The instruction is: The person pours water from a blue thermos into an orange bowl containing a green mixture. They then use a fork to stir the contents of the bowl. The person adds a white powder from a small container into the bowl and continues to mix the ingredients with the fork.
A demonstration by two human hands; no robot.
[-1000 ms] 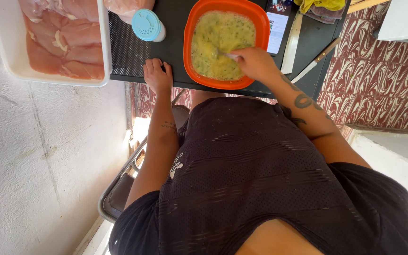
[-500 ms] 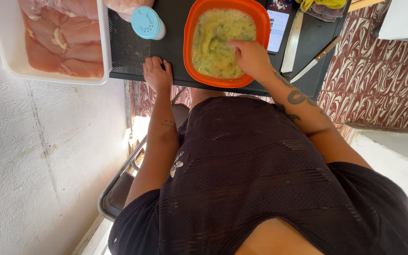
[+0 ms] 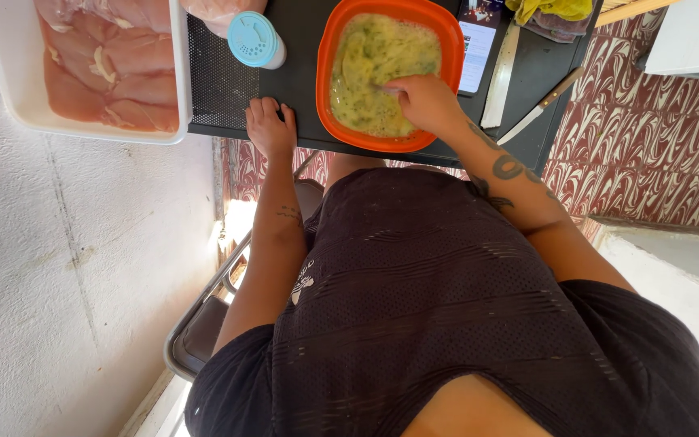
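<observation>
i take the orange bowl (image 3: 390, 73) as my landmark; it sits on the black table (image 3: 301, 73) right in front of the torso, full of a yellow-green, herb-flecked egg mix (image 3: 370, 69). my right hand (image 3: 422, 101) reaches in over the bowl's near rim with its fingers curled and dipped toward the mix; i cannot tell whether they clench a utensil or just work the liquid bare, since the knuckles hide whatever is under them. my left hand (image 3: 270, 128) lies to the left of the bowl, palm down on the table's near edge, released and grasping nothing, probably bracing the table while the other hand stirs. beyond that hand, just left of the bowl, stands 1 light blue shaker (image 3: 255, 38), kept within reach. farther left of the bowl a white tray (image 3: 10, 97) holds raw pink meat cutlets (image 3: 115, 65). right of the bowl lie a phone (image 3: 477, 40), a white strip (image 3: 502, 77), 1 knife (image 3: 540, 109) and a yellow cloth (image 3: 552, 10).
</observation>
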